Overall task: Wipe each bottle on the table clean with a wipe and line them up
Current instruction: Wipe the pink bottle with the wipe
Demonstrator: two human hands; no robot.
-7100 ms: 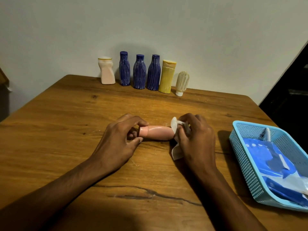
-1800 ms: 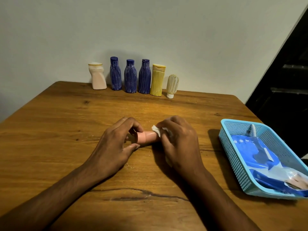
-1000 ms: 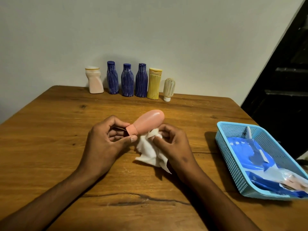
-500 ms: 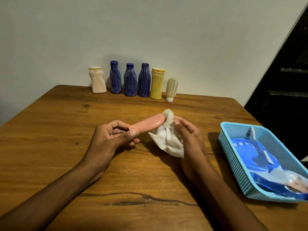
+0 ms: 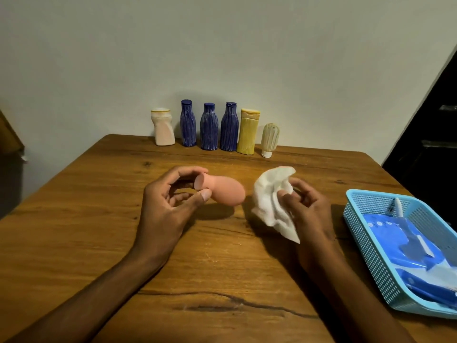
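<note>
Broadly, a wooden table (image 5: 74, 243) fills the view, its far edge against a pale wall (image 5: 222, 45). At the table's right side sits a light blue mesh basket (image 5: 366, 243) holding a blue wipe pack (image 5: 420, 246).

Along the far edge stands a row of six bottles, all upright and close together. From left to right they are a pale pink bottle (image 5: 163, 127) with a yellow-rimmed cap, three ribbed dark blue bottles (image 5: 188, 123) (image 5: 209, 127) (image 5: 229, 127), a yellow bottle (image 5: 248, 131) with a flip cap, and a small cream bottle (image 5: 269, 139) standing on its white cap.

Nearer the camera, the left hand (image 5: 170, 206) holds a salmon pink bottle (image 5: 222, 193) above the table. Its thumb and curled fingers pinch the bottle at the cap end, and the rounded body points right and away, casting a shadow on the wood below. The bottle touches neither the table nor the wipe.

The right hand (image 5: 304, 206) grips a crumpled white wipe (image 5: 269, 201), with the thumb pressed into the folds and the fingers curled behind. The wipe hangs just beside the bottle's rounded end, with a narrow gap between them, and its lower corner droops toward the table.
</note>
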